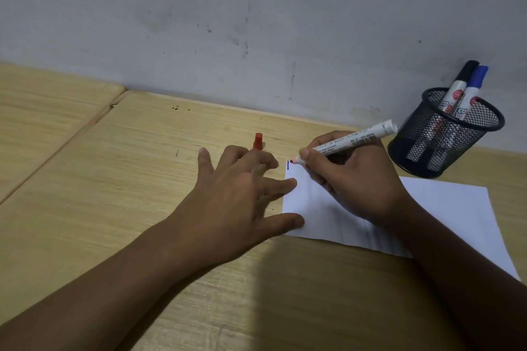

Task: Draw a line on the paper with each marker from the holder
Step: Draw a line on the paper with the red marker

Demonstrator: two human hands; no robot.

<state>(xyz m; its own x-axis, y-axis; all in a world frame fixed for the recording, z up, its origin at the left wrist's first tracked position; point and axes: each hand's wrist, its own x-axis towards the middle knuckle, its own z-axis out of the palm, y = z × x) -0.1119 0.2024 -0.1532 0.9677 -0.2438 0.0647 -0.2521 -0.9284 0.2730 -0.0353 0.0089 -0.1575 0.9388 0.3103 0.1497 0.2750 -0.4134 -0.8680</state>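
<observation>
A white sheet of paper point(445, 208) lies on the wooden table at the right. My right hand point(356, 177) grips an uncapped white marker with a red tip point(353, 138), and the tip touches the paper's far left corner beside a short blue line point(288, 165). My left hand point(239, 188) rests spread on the table, thumb and forefinger pressing the paper's left edge, with the red cap point(258, 141) held between its fingers. A black mesh holder point(445, 134) at the far right carries a black-capped marker point(462, 80) and a blue-capped marker point(476, 85).
A grey scuffed wall point(256, 23) runs right behind the table. A seam point(94, 120) splits the tabletop into two panels at the left. The holder stands just beyond the paper's far edge, close to my right hand.
</observation>
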